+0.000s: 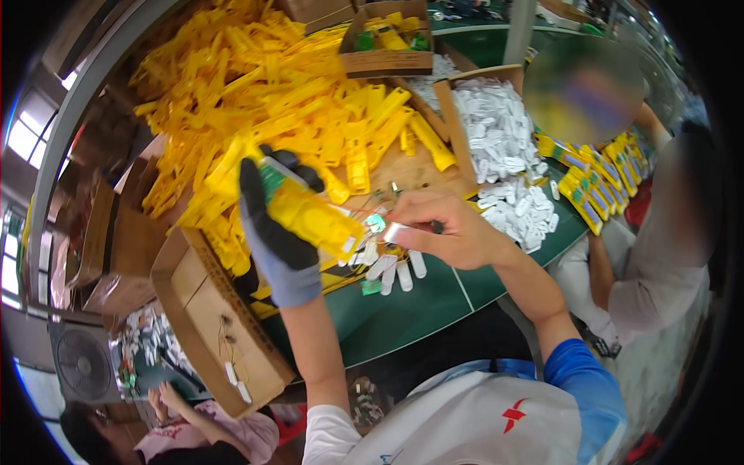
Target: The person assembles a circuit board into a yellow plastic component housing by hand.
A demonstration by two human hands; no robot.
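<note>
My left hand (283, 267), in a grey and black glove, is closed around a yellow plastic casing (322, 225). A green part (271, 180) shows at the casing's upper end, beside the black fingertips. My bare right hand (457, 232) pinches a small shiny whitish piece (394, 232) close to the casing's lower end. Between the two hands sits a tiny green board (375, 224), with thin red wires near it. Several flat white strips (399, 273) lie on the bench just below my right fingers. A dark tip (438, 226) shows at my right hand; its kind is unclear.
Yellow casings (232, 77) are heaped at the back left. A box of white pieces (492, 116) spills toward the right. Finished-looking yellow units (597, 186) lie near a co-worker (659, 225). An open cardboard box (221, 329) holds wired parts; another person (194, 430) works at lower left.
</note>
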